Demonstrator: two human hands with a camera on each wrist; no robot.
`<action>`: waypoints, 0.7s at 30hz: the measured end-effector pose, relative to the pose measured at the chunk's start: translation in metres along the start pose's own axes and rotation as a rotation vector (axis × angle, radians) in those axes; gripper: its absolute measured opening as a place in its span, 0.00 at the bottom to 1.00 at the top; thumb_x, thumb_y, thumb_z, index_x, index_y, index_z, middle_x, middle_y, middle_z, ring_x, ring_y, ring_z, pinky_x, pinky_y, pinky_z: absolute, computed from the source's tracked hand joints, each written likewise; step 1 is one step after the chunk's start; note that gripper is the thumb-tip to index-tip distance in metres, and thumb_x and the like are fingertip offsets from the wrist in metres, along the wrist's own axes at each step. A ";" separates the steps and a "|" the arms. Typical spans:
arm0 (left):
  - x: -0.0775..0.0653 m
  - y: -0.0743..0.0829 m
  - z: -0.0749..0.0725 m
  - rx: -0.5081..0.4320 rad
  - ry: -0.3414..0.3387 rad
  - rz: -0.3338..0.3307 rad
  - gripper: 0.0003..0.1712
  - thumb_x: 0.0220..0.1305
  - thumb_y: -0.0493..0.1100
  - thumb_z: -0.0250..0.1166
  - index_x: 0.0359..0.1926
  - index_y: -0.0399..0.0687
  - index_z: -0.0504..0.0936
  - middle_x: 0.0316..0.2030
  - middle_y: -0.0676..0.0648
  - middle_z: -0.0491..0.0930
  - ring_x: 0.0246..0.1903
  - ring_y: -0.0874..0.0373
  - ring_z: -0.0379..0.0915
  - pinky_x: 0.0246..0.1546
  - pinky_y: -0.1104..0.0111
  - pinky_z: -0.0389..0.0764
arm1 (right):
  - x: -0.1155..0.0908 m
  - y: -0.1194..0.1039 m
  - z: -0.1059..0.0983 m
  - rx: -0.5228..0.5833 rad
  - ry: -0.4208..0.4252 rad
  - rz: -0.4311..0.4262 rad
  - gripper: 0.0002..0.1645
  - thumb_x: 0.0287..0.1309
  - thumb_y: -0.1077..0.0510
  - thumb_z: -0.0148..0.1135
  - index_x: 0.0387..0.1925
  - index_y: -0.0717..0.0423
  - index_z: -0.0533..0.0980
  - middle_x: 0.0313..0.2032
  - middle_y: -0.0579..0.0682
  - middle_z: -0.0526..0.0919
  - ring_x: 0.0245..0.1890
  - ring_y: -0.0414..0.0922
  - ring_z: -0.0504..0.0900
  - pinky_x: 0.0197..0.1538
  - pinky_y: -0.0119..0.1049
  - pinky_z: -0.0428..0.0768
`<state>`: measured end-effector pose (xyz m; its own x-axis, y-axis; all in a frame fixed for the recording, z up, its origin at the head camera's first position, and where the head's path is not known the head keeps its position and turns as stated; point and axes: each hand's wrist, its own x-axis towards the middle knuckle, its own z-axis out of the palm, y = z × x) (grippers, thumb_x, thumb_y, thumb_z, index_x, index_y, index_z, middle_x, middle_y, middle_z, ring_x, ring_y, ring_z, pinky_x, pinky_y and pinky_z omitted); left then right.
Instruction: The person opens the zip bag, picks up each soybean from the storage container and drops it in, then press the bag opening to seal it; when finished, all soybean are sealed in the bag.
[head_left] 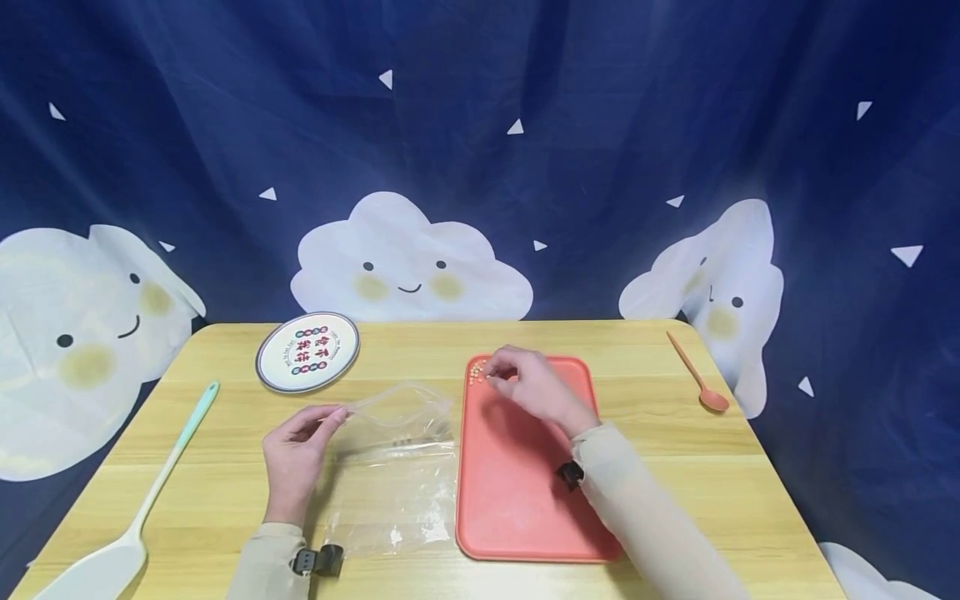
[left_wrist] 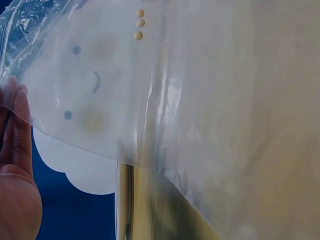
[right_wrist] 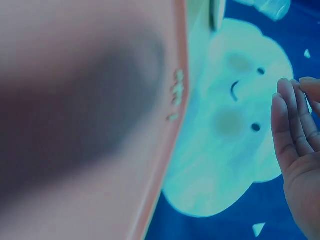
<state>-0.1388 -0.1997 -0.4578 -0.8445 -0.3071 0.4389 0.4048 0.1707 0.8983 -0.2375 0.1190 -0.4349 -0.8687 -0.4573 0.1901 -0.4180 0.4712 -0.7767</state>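
Observation:
My left hand (head_left: 296,454) pinches the rim of a clear zip bag (head_left: 390,487) between thumb and fingers, and the bag's mouth stands parted. Inside the bag, three soybeans (left_wrist: 139,23) lie in a row in the left wrist view. My right hand (head_left: 536,387) is above the far left part of a red tray (head_left: 517,500). Its thumb and forefinger meet in a pinch, with a small pale soybean (head_left: 488,377) at the tips. Several more soybeans (head_left: 476,372) sit in that tray corner. The right wrist view shows them (right_wrist: 177,90) along the tray rim.
A white plate with printed lettering (head_left: 308,352) lies at the back left of the wooden table (head_left: 405,337). On the left is a long pale spatula (head_left: 161,487); on the right, an orange-brown spoon (head_left: 697,375). A dark blue cloud-print curtain (head_left: 465,158) hangs behind the table.

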 end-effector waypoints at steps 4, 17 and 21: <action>0.000 0.002 0.000 -0.002 -0.006 -0.005 0.03 0.56 0.22 0.67 0.33 0.20 0.82 0.29 0.41 0.86 0.28 0.63 0.83 0.33 0.76 0.83 | 0.001 -0.011 0.007 0.029 -0.005 -0.058 0.05 0.60 0.65 0.65 0.38 0.54 0.81 0.36 0.44 0.82 0.38 0.39 0.79 0.47 0.42 0.81; 0.000 0.001 0.000 -0.038 -0.004 0.016 0.03 0.56 0.20 0.67 0.33 0.20 0.82 0.30 0.36 0.85 0.29 0.61 0.83 0.34 0.75 0.83 | 0.018 -0.051 0.037 0.086 -0.067 -0.174 0.05 0.62 0.64 0.64 0.40 0.57 0.82 0.37 0.43 0.82 0.38 0.37 0.79 0.48 0.43 0.81; -0.001 0.002 0.001 -0.028 -0.004 0.012 0.03 0.56 0.20 0.67 0.33 0.20 0.82 0.30 0.38 0.85 0.28 0.62 0.83 0.34 0.75 0.83 | 0.026 -0.060 0.049 0.065 -0.101 -0.196 0.06 0.62 0.65 0.64 0.40 0.57 0.82 0.36 0.40 0.82 0.38 0.35 0.78 0.48 0.41 0.81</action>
<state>-0.1379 -0.1982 -0.4565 -0.8407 -0.3018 0.4496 0.4246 0.1478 0.8932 -0.2218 0.0415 -0.4127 -0.7405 -0.6099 0.2823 -0.5551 0.3182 -0.7685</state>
